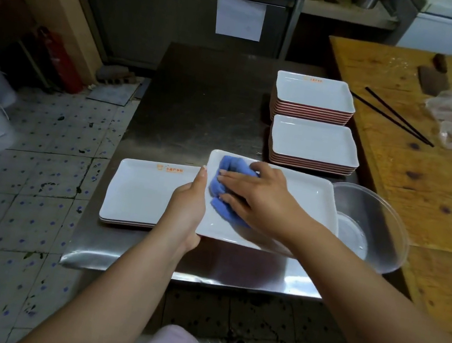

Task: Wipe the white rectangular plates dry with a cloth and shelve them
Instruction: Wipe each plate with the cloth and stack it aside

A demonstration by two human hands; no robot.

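The room is dim overall, darkest across the upper left and top of the frame, where detail sinks into shadow. Light falls mainly on the centre and right: the white plates read bright, nearly washed out. The steel table shows a pale glare strip along its near edge at lower centre. Shadows are soft. Wide-angle distortion bends lines toward the edges, and the corners look smeared and soft.
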